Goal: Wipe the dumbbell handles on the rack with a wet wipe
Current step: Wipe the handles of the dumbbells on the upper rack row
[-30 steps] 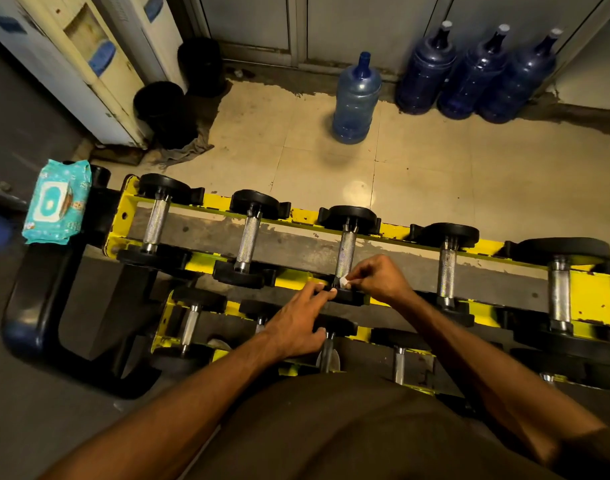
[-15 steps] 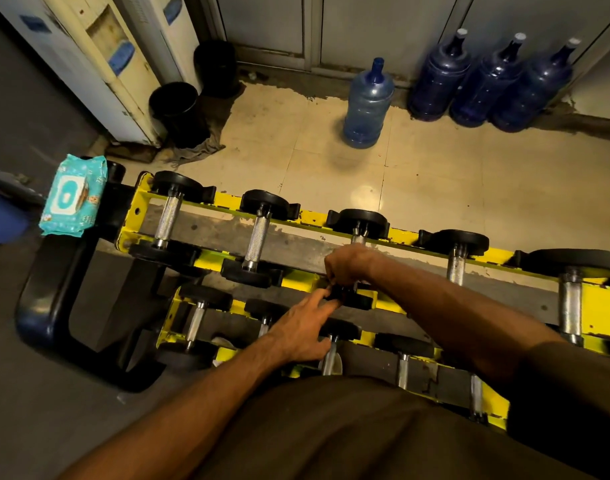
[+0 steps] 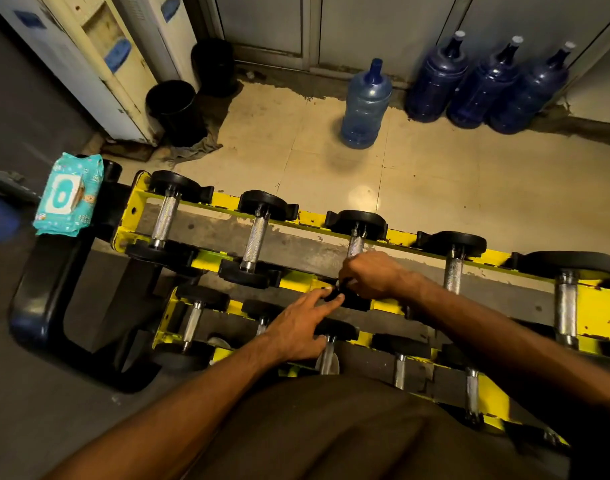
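Rubbing should be done all round the third handle point(image 3: 356, 245), clenched in the right grip point(image 3: 373, 275), with its near weight point(image 3: 357, 303) held still under the flat left grip point(image 3: 296, 327).

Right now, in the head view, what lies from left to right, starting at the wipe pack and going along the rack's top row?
Wet wipe pack → first dumbbell → second dumbbell → third dumbbell, gripped by the right hand → fourth dumbbell → fifth dumbbell.

Single head-worn wide-angle view, steeply down and forward, close above dumbbell rack point(image 3: 598, 306), tiled floor point(image 3: 435, 188) beyond the fingers point(image 3: 319, 295).
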`<state>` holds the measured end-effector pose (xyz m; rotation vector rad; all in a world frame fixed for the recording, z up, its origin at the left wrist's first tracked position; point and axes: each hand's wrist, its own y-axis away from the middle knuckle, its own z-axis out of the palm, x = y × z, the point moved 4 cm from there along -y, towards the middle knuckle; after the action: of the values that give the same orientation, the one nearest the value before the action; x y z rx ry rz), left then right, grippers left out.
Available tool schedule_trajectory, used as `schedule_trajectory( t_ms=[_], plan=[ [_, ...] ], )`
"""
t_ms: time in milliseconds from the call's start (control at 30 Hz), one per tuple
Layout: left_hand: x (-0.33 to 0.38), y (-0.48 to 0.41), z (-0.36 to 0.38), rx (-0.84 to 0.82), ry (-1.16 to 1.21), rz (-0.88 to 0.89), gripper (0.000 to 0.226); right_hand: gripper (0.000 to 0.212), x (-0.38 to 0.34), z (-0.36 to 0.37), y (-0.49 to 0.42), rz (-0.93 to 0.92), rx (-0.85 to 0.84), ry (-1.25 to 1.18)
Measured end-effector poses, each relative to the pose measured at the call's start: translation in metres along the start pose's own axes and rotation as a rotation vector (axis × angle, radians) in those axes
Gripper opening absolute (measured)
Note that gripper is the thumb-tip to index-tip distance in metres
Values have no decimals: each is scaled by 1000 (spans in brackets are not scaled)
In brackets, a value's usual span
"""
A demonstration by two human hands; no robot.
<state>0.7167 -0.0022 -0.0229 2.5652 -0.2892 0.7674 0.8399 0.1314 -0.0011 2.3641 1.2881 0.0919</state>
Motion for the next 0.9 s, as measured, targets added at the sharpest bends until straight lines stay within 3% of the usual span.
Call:
schedule_trajectory(
  t_ms=[100,233,400,600,767,900],
  plan=[
    [1,-1,-3,-1,-19,5,83,27,10,3,-1,99,90,-44],
    [4,-4,-4,-1,-24,1,80,24,23,-6,-10,383,289,-80],
    [5,-5,-4,14,-44,-4,76,14,-17,-12,-25,74,-174,78],
    [5,0,-3,-2,-50,-20,80,18,0,-35,-50,309,-36,204],
    [6,0,-5,22,-31,-9,73,11,-29,-23,-40,66,-143,237],
    [6,2,-2,-26,-51,-27,85,7,1,-22,-23,201,71,38]
  ],
)
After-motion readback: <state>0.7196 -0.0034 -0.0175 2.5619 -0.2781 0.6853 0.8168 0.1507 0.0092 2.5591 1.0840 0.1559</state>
